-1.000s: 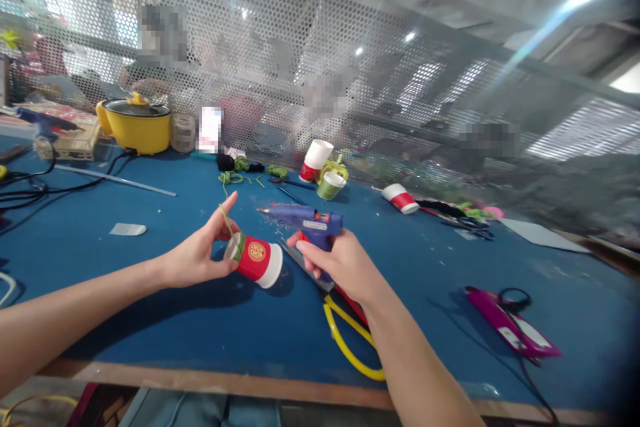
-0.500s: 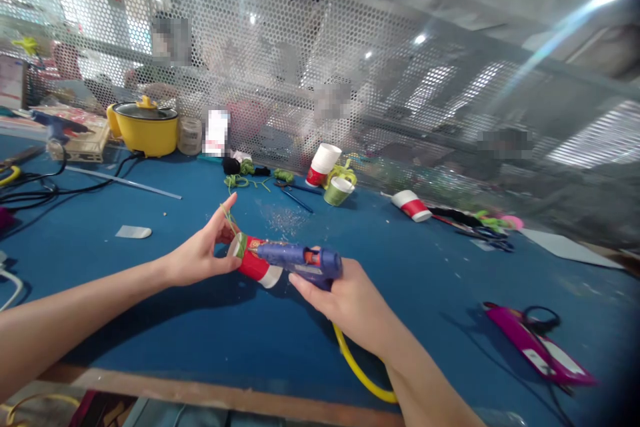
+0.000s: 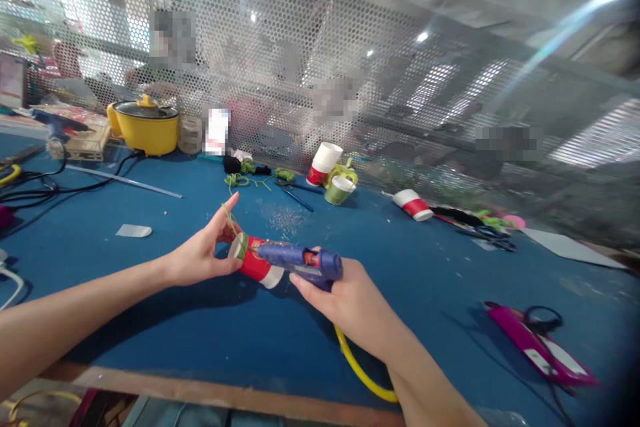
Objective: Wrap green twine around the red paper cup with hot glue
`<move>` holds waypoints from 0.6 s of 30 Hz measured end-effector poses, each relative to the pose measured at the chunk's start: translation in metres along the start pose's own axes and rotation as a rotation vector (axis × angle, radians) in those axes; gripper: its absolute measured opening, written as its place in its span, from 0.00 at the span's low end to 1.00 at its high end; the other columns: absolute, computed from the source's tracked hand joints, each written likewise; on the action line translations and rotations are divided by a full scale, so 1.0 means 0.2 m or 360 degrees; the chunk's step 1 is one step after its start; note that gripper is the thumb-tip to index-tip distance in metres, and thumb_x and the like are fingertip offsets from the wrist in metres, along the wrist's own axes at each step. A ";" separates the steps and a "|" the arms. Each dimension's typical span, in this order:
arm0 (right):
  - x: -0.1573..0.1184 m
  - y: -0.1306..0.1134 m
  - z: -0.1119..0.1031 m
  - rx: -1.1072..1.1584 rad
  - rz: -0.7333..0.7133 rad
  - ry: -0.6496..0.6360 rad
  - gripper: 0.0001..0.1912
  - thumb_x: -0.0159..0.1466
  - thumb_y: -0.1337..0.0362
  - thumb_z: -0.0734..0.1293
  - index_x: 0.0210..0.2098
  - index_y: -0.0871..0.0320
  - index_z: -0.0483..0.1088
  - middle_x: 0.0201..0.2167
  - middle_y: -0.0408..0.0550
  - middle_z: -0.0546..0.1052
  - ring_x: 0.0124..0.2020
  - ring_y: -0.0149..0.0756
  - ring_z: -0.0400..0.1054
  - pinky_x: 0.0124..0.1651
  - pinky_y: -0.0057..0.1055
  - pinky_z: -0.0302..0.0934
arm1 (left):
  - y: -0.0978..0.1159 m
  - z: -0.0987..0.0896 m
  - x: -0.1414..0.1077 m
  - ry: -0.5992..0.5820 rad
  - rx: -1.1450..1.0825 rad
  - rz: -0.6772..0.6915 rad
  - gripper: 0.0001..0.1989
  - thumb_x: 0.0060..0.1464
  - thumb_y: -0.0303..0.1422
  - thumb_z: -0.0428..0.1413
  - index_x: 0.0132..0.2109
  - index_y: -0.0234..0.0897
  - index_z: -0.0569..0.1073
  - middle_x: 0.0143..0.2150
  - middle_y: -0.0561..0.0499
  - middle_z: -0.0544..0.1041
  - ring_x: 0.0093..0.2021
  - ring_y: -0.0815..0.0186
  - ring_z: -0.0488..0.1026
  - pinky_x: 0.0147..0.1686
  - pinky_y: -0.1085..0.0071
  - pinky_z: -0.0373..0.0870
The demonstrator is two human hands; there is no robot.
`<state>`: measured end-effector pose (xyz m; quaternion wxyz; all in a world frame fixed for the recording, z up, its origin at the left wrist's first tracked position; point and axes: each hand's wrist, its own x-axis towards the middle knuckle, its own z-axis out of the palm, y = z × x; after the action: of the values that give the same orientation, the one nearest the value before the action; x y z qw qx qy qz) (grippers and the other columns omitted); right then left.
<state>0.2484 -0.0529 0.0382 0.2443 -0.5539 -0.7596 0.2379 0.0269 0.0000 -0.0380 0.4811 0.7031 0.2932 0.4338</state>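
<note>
My left hand is closed on the end of a red and white paper cup, which lies tilted on its side just above the table. Green yarn is wound around that end, and a strand of it runs up past my raised index finger. In my right hand I grip a blue hot glue gun by its handle. Its nozzle points left, at or very close to the wound yarn; actual contact is hard to make out. A yellow cable hangs below the gun.
Along the back stand a yellow electric pot, a glass jar, an upright cup and a green-wrapped cup. Another cup lies on its side. A magenta pouch-like item with a black cord is at right. Scissors lie beyond.
Hardly anything differs. Both hands, the cup and the glue gun hold nearly the same place, with only a slight shift of the whole view.
</note>
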 end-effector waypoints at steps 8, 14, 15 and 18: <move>0.00 0.01 0.00 -0.0076 -0.0031 0.0011 0.06 0.56 0.62 0.64 0.27 0.59 0.69 0.25 0.44 0.75 0.26 0.33 0.67 0.30 0.28 0.60 | 0.00 0.00 0.00 -0.0069 0.0020 0.0053 0.48 0.47 0.24 0.55 0.64 0.48 0.31 0.41 0.51 0.64 0.42 0.65 0.66 0.49 0.58 0.60; 0.01 0.00 -0.01 -0.0063 -0.0052 0.0043 0.07 0.56 0.62 0.64 0.25 0.59 0.70 0.24 0.45 0.76 0.27 0.34 0.68 0.30 0.28 0.61 | 0.01 0.00 0.00 -0.0117 0.0114 0.0148 0.48 0.46 0.23 0.55 0.64 0.48 0.32 0.42 0.50 0.64 0.43 0.66 0.66 0.50 0.59 0.60; 0.01 0.00 -0.01 -0.0054 -0.0040 0.0042 0.08 0.56 0.62 0.64 0.25 0.59 0.70 0.24 0.45 0.76 0.27 0.35 0.68 0.31 0.28 0.61 | 0.01 -0.01 0.00 -0.0122 0.0129 0.0169 0.48 0.47 0.22 0.55 0.64 0.48 0.32 0.42 0.50 0.64 0.43 0.66 0.66 0.50 0.59 0.60; 0.01 0.00 -0.01 -0.0048 0.0018 0.0055 0.09 0.56 0.61 0.64 0.26 0.59 0.72 0.24 0.45 0.76 0.27 0.36 0.69 0.31 0.28 0.62 | 0.00 -0.01 0.00 -0.0140 0.0141 0.0239 0.48 0.47 0.22 0.55 0.64 0.48 0.32 0.43 0.50 0.64 0.44 0.66 0.65 0.50 0.59 0.60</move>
<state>0.2484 -0.0513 0.0404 0.2478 -0.5659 -0.7555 0.2181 0.0255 0.0001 -0.0379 0.4281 0.7620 0.2373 0.4239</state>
